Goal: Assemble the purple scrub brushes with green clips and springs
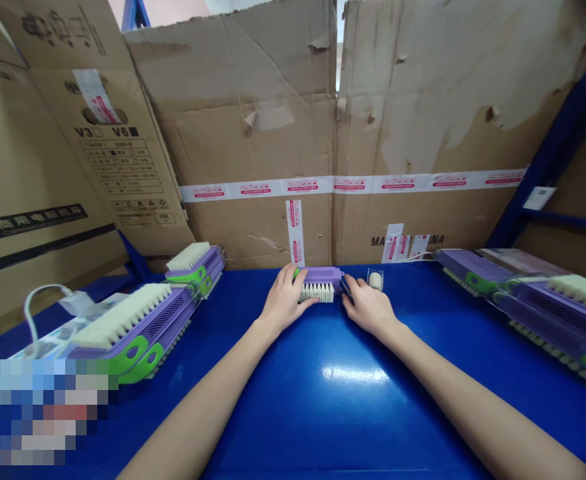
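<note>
A purple brush (319,273) with pale bristles pointing down lies near the back of the blue surface. My left hand (287,297) is closed round its left end, thumb low by the bristles, and covers most of a green part there. Close to the brush's right end, my right hand (370,303) has its fingers bent together round a small dark thing (344,285), too hidden to name. Just behind that hand stands a small clear holder with a pale cylinder (375,280) in it.
Stacked purple and green brushes (143,327) lie at the left, with more brushes (547,313) at the right. A white plug with a cable (75,301) rests at far left. Cardboard sheets (253,147) wall off the back, and a blue metal post (547,140) slants at the right.
</note>
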The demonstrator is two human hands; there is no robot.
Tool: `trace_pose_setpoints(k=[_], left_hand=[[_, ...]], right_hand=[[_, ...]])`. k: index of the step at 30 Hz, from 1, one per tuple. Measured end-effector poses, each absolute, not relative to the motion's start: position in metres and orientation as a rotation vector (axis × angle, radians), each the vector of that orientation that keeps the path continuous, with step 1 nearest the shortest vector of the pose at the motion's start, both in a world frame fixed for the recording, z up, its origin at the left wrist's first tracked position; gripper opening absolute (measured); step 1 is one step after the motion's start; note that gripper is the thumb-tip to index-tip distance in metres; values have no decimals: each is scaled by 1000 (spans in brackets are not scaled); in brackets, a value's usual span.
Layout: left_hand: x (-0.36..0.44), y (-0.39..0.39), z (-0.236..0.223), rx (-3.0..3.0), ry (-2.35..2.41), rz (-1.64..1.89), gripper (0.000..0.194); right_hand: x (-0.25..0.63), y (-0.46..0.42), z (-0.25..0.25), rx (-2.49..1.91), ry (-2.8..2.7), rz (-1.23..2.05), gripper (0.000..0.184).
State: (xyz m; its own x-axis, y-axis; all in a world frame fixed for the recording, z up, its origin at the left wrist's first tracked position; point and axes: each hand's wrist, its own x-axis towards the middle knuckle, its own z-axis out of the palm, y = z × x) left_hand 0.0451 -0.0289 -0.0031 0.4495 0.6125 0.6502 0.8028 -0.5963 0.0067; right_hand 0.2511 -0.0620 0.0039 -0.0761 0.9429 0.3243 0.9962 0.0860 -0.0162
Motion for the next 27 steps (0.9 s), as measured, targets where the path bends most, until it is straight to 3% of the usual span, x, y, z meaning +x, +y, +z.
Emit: trace_pose_setpoints(k=[8, 17, 27], left_hand=[[49, -34, 0, -2346, -1212, -841, 61], [46, -35, 4, -2312, -1226, -815, 65], [41, -32, 5, -2452, -1000, -796, 58]], right_hand=[[252, -63, 6, -1826, -2048, -257, 52], [251, -67, 9, -1372, -2111, -254, 69], [256, -57, 2, -1277, -2118, -237, 67]])
